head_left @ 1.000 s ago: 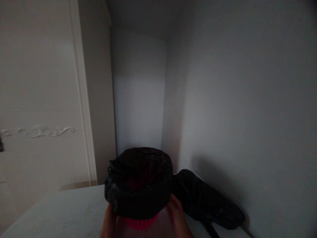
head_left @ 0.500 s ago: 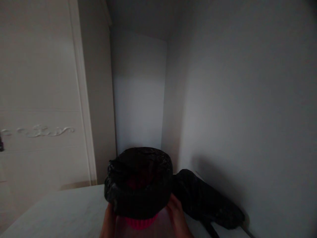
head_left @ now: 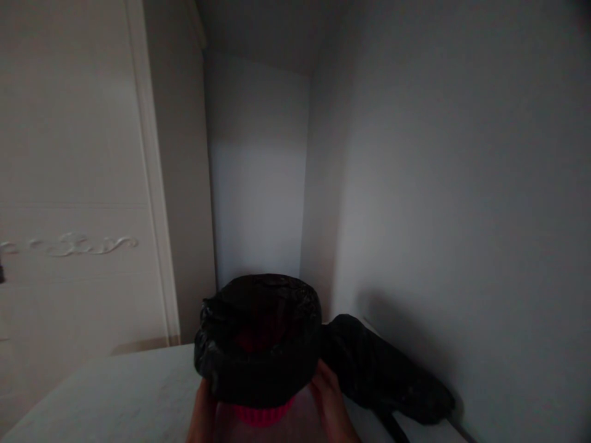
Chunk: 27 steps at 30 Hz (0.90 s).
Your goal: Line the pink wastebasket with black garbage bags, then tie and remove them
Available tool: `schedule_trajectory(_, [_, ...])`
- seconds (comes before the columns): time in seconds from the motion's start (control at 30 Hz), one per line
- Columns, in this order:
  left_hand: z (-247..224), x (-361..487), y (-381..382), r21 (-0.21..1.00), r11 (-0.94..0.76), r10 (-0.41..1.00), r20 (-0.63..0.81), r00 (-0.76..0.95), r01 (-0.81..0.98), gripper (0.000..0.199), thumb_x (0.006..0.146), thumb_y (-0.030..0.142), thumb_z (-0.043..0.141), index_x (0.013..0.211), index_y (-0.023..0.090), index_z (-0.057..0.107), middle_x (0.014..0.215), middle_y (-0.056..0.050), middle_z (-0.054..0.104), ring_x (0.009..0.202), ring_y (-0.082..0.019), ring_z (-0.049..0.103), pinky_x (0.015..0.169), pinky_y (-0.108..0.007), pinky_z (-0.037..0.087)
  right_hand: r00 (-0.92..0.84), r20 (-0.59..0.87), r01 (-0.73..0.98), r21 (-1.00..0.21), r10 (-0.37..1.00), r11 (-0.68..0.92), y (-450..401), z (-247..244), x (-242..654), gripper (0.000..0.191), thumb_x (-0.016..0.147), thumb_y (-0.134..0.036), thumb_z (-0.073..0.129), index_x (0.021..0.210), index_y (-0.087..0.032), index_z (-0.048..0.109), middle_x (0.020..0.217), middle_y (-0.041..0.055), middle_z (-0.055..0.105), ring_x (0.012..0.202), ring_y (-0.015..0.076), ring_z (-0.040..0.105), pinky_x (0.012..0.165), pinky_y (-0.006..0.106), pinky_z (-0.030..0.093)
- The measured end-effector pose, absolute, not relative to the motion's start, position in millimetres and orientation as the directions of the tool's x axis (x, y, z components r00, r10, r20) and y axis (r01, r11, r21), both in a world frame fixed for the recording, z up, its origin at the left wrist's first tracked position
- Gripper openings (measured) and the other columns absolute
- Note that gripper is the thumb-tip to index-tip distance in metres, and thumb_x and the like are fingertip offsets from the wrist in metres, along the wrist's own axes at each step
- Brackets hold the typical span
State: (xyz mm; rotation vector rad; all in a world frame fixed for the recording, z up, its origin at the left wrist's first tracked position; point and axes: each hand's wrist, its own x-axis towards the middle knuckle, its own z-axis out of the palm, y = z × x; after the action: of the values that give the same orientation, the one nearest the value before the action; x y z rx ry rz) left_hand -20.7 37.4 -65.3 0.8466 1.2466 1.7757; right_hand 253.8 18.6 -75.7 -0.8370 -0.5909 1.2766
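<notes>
A pink ribbed trash bin (head_left: 262,416) stands upright in front of me. Its rim is covered by a black plastic bag (head_left: 265,384) folded down over the outside, and the dim pink inside shows through the mouth. My left hand (head_left: 203,406) is closed against the bin's left side, just under the bag's folded edge, with its fingertips hidden. On the other side, my right hand (head_left: 329,397) grips the bin, fingers curled at the lower edge of the bag.
A bunched black plastic bag (head_left: 388,372) lies right of the bin on the white tabletop (head_left: 133,394), close to the wall (head_left: 443,203). A white wardrobe (head_left: 78,184) with carved trim rises at the left.
The view has shifted very slightly. Both hands and the bin stay where they were.
</notes>
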Motion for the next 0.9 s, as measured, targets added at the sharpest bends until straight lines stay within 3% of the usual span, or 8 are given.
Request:
schedule_trajectory(0.1, [-62.4,-18.9,36.1,0.926,-0.201,0.901,0.047,-0.431,-0.319,0.067,0.071,0.073,0.075,0.115,0.024,0.077,0.133,-0.006,0.077,0.148,-0.041,0.048,0.129,-0.054,0.029,0.210,-0.050,-0.579,-0.811,0.976,0.083,18.1,-77.1,253.4,0.059,0.057,-0.059,0.098,0.106,-0.028,0.085,0.123,0.0054,0.081,0.129,0.0386,0.064,0.112,0.052,0.048])
schedule_trajectory(0.23, [-63.0,-17.6,35.9,0.896,-0.177,0.911,-0.007,-0.413,-0.407,0.066,0.073,0.074,0.075,0.114,0.022,0.077,0.126,-0.005,0.079,0.150,-0.041,0.045,0.130,-0.056,0.027,0.191,-0.010,-0.568,-0.816,0.982,0.102,18.3,-76.0,252.6,0.058,0.061,-0.060,0.095,0.108,-0.028,0.084,0.122,0.0059,0.081,0.126,0.0376,0.066,0.110,0.052,0.050])
schedule_trajectory(0.37, [-64.3,-18.9,36.7,0.924,-0.186,0.893,0.017,-0.449,-0.335,0.064,0.070,0.067,0.080,0.112,0.019,0.077,0.128,-0.010,0.078,0.153,-0.043,0.041,0.129,-0.055,0.029,0.167,0.024,-0.554,-0.824,0.986,0.114,20.1,-75.1,252.6,0.054,0.065,-0.057,0.094,0.109,-0.028,0.084,0.123,0.0060,0.081,0.126,0.0371,0.066,0.109,0.051,0.050])
schedule_trajectory(0.47, [-67.0,-20.4,38.7,0.936,-0.181,0.893,0.027,-0.450,-0.302,0.072,0.070,0.072,0.075,0.119,0.019,0.075,0.137,-0.014,0.074,0.154,-0.042,0.040,0.128,-0.056,0.029,0.192,0.015,-0.542,-0.832,0.981,0.119,22.1,-79.2,253.8,0.054,0.064,-0.057,0.095,0.108,-0.029,0.084,0.124,0.0056,0.080,0.127,0.0374,0.066,0.110,0.051,0.049])
schedule_trajectory(0.77, [-64.5,-19.5,36.1,0.928,-0.201,0.904,0.052,-0.424,-0.313,0.064,0.068,0.075,0.075,0.106,0.023,0.078,0.127,-0.007,0.079,0.150,-0.043,0.045,0.128,-0.055,0.030,0.211,-0.012,-0.562,-0.820,0.977,0.111,23.4,-90.6,255.6,0.054,0.063,-0.056,0.095,0.109,-0.030,0.084,0.125,0.0048,0.080,0.130,0.0378,0.065,0.109,0.051,0.051])
schedule_trajectory(0.9, [-57.8,-15.5,33.6,0.939,-0.168,0.917,0.037,-0.398,-0.300,0.067,0.075,0.076,0.068,0.113,0.022,0.077,0.128,-0.009,0.078,0.148,-0.041,0.048,0.126,-0.056,0.034,0.212,-0.001,-0.554,-0.824,0.977,0.120,23.8,-90.7,255.9,0.052,0.064,-0.056,0.095,0.108,-0.030,0.084,0.123,0.0054,0.080,0.127,0.0373,0.066,0.108,0.051,0.051])
